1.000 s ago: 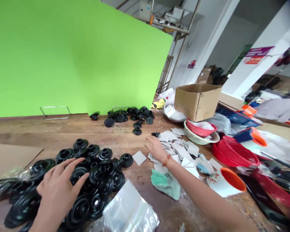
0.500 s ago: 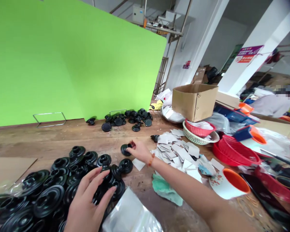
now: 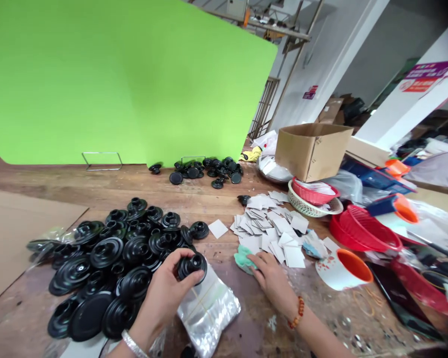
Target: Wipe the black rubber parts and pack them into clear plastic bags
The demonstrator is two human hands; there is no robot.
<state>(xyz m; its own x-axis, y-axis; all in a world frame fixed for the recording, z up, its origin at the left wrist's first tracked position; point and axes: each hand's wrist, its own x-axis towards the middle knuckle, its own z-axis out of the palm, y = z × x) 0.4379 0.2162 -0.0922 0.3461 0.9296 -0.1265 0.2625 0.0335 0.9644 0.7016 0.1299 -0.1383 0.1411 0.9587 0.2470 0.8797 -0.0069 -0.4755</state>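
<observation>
My left hand (image 3: 164, 286) is closed round a black disc-shaped part with a raised hub (image 3: 191, 266), holding it by the rim above a stack of clear plastic bags (image 3: 209, 308). My right hand (image 3: 271, 273) has its fingertips on a crumpled light-green cloth (image 3: 243, 259) and grips its edge. A heap of similar black parts (image 3: 106, 252) lies left of my left hand. White square cards (image 3: 269, 223) are scattered beyond my right hand, with a single card (image 3: 218, 228) apart from them.
More black parts (image 3: 212, 169) lie by the green panel (image 3: 134, 89). To the right are a cardboard box (image 3: 309, 151), red baskets (image 3: 362, 231), a white-and-orange cup (image 3: 336, 271) and a dark phone (image 3: 403, 298). Flat cardboard (image 3: 18, 228) lies at left.
A black part was in my right hand; now my left hand, open before, holds one. My right hand has come back toward me onto the green cloth, which is more bunched. The view has shifted.
</observation>
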